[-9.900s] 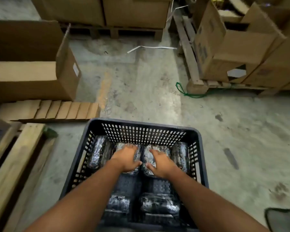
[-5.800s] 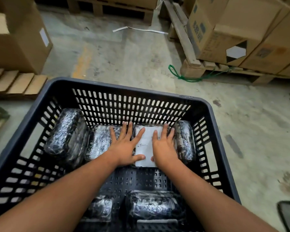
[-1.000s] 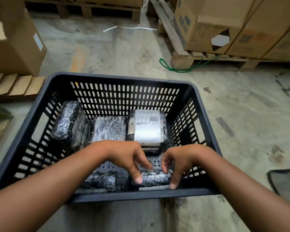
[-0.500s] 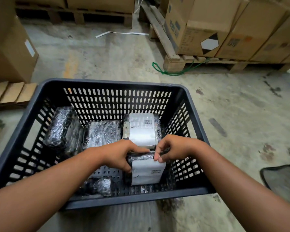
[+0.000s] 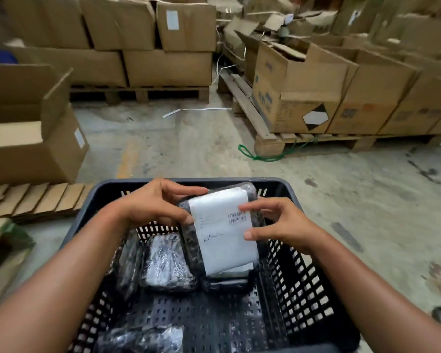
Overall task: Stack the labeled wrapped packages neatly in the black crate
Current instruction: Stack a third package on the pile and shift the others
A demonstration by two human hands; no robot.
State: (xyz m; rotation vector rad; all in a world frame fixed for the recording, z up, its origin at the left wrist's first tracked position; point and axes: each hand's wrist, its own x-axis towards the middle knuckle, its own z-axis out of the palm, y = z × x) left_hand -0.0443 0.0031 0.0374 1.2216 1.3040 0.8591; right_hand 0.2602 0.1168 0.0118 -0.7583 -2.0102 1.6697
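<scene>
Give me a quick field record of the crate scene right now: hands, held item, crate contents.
left hand: grips the held package's left edge
right hand: fingers on its right edge
held package: black wrap, white barcode label facing up, tilted, lifted above the crate
black crate: on concrete floor
packages in crate: wrapped package at the far side, labeled package beside it, another near the front
floor of crate: partly bare

**Room in the crate**

The crate's (image 5: 313, 273) middle floor is bare, open to my fingers from above. Wrapped packages (image 5: 167, 261) block the far wall from 10 to 12 o'clock; another (image 5: 140, 338) lies near at 7. The labeled package (image 5: 223, 230) I hold covers the 12 o'clock stack. Mesh walls close 3 and 9.
</scene>
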